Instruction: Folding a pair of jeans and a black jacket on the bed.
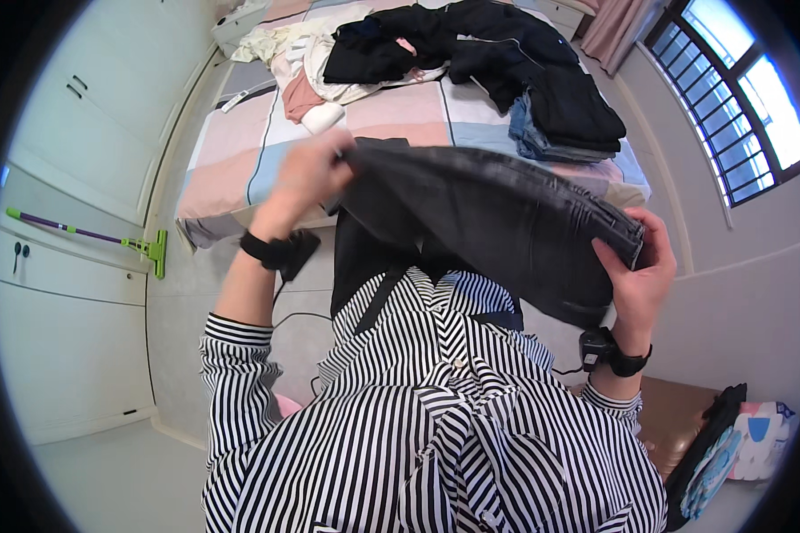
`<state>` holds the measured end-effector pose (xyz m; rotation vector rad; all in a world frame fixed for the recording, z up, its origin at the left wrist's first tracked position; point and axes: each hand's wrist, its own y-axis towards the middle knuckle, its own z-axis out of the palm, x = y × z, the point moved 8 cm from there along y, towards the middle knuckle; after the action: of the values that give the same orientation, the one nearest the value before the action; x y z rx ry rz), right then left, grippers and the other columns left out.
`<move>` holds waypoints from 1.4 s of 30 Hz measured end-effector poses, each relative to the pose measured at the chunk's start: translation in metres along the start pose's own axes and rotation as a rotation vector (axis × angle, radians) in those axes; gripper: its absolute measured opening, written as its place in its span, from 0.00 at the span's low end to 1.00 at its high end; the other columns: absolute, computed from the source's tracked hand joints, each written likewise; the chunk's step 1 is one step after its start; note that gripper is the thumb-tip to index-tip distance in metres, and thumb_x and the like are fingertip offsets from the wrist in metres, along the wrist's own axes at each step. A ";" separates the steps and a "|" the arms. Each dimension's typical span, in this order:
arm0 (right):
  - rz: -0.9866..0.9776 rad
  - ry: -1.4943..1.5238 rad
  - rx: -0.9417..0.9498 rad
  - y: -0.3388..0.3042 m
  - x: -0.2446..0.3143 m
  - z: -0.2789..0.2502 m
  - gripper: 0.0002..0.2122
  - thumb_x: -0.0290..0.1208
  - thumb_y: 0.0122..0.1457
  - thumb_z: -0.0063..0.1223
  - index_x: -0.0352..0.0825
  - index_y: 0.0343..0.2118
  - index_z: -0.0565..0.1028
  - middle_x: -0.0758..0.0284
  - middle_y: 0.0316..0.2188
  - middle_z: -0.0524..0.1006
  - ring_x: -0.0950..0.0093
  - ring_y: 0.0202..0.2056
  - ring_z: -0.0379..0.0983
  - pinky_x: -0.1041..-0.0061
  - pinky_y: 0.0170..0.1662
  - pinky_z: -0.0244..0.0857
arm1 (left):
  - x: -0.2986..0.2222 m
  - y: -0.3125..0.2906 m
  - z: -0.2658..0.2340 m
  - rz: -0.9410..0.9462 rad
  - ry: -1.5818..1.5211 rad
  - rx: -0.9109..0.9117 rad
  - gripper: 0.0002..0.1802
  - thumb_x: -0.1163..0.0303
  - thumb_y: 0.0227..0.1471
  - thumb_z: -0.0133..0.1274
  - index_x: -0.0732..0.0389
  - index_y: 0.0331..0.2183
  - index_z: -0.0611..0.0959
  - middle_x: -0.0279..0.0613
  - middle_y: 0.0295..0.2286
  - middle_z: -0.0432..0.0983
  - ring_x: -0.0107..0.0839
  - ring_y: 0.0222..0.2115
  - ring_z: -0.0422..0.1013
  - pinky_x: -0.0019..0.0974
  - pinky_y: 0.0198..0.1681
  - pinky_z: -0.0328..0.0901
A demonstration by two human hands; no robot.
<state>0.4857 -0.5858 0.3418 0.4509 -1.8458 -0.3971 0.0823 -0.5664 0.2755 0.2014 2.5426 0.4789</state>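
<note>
A pair of dark grey-black jeans [489, 213] is stretched out in the air in front of my body, above my lap and the near edge of the bed. My right hand [640, 271] grips its gathered, seamed end, thumb on the near side and fingers behind. At the other end my left hand [316, 169], smeared by motion, is closed on the cloth. Between the hands the fabric sags and hangs in a loose fold. Each wrist wears a black strap with a small device.
On the checked bed [231, 151] lie a heap of black clothes [400, 44], a folded stack with blue denim [569, 133], and white and pink garments [302, 93]. A green-and-purple mop [89, 233] leans by white cabinets at left. Bags and a cardboard box [676, 409] stand lower right.
</note>
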 end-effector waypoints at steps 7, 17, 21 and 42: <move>-0.184 0.246 -0.169 0.003 0.012 -0.016 0.18 0.17 0.46 0.64 0.29 0.41 0.71 0.64 0.36 0.77 0.75 0.41 0.73 0.78 0.47 0.65 | -0.078 -0.005 -0.050 0.275 0.144 -0.307 0.19 0.80 0.37 0.61 0.63 0.36 0.77 0.44 0.33 0.75 0.43 0.37 0.71 0.37 0.40 0.67; -0.280 0.049 0.220 -0.003 0.009 0.009 0.15 0.14 0.41 0.62 0.29 0.35 0.75 0.60 0.34 0.79 0.70 0.36 0.74 0.75 0.41 0.67 | -0.022 -0.080 0.049 0.112 -0.113 0.211 0.13 0.76 0.40 0.62 0.64 0.32 0.79 0.44 0.28 0.74 0.42 0.32 0.70 0.40 0.37 0.66; -0.310 0.090 0.196 -0.008 0.013 0.003 0.15 0.16 0.41 0.63 0.30 0.35 0.75 0.60 0.33 0.80 0.70 0.36 0.73 0.75 0.40 0.66 | -0.023 -0.049 0.062 0.180 -0.067 0.122 0.12 0.78 0.40 0.61 0.62 0.33 0.81 0.42 0.30 0.75 0.41 0.35 0.70 0.38 0.39 0.66; -0.132 0.116 0.048 0.059 -0.040 0.032 0.16 0.20 0.50 0.64 0.31 0.42 0.73 0.70 0.37 0.77 0.83 0.40 0.73 0.83 0.45 0.65 | 0.023 0.086 0.005 0.200 0.269 -0.313 0.14 0.80 0.46 0.44 0.63 0.36 0.79 0.60 0.29 0.76 0.57 0.34 0.73 0.51 0.39 0.67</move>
<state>0.4598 -0.5131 0.3280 0.6186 -1.7212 -0.4078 0.0696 -0.4798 0.2928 0.2929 2.6710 1.0340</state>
